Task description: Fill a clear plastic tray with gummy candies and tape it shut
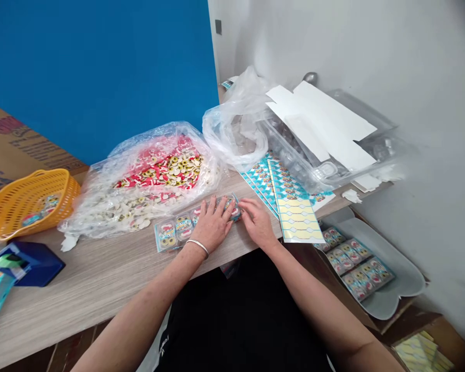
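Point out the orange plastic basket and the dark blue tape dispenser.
Orange plastic basket (21, 192), head view: on its slotted wall.
Dark blue tape dispenser (42, 264), head view: on its solid body.

A wood-grain worktop (96, 281) adjoins a plain light-grey wall (418, 67). A saturated blue panel (101, 62) stands upright behind the worktop. A small dark-grey plate (218, 27) is located on the wall beside the panel's edge. Illumination is diffuse.

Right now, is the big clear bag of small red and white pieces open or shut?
Open: the bag lies spread, its small pieces showing uncovered through the gap.
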The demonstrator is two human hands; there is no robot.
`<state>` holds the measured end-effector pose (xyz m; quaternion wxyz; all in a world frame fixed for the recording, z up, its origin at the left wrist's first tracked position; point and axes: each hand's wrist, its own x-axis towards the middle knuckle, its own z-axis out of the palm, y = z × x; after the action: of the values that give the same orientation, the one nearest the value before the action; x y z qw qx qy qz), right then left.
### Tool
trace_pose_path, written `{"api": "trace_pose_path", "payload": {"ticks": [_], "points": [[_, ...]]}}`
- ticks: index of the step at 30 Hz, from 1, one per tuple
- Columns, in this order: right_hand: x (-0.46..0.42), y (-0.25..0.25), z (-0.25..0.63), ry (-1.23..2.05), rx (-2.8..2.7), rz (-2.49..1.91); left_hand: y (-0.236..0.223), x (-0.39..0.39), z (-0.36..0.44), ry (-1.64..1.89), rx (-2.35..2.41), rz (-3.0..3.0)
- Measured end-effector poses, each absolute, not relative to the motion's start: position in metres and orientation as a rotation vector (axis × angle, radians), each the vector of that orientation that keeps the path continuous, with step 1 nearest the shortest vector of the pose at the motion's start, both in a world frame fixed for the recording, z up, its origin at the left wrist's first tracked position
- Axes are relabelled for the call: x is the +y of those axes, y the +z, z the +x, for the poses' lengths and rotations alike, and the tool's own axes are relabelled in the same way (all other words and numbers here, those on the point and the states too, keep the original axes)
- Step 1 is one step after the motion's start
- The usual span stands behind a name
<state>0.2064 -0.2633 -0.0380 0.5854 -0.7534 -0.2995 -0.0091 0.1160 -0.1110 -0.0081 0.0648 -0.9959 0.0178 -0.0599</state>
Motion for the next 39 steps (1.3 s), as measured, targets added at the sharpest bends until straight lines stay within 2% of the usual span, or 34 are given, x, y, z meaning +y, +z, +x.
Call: {"api": "trace_pose_path", "payload": {"ticks": [3,9,14,25,32,39], "points": [[-0.264,-0.048,0.208,-0.11,-0.916,-1.853,-0.007,-0.11,0.115,-0.162,0.052,-3.022],[-0.263,-0.066,0.199,-0.169,-0.922,-1.853,0.003,-0.113,0.115,-0.13,0.025,-3.111],[-0.261,-0.061,0.193,-0.053,-0.787,-1.738,0.002,-0.124,0.119,-0.155,-0.135,-3.105],[-0.259,-0.06,0.183,0.088,-0.537,-1.785,-0.006,-0.118,0.111,-0.299,-0.093,-3.091],[-0.241,-0.065,0.174,0.082,-0.702,-1.854,-0.01,-0.097,0.089,-0.398,-0.161,-3.09],[-0.234,-0.071,0.17,0.167,-0.567,-1.802,-0.016,-0.096,0.086,-0.506,-0.162,-3.135]]}}
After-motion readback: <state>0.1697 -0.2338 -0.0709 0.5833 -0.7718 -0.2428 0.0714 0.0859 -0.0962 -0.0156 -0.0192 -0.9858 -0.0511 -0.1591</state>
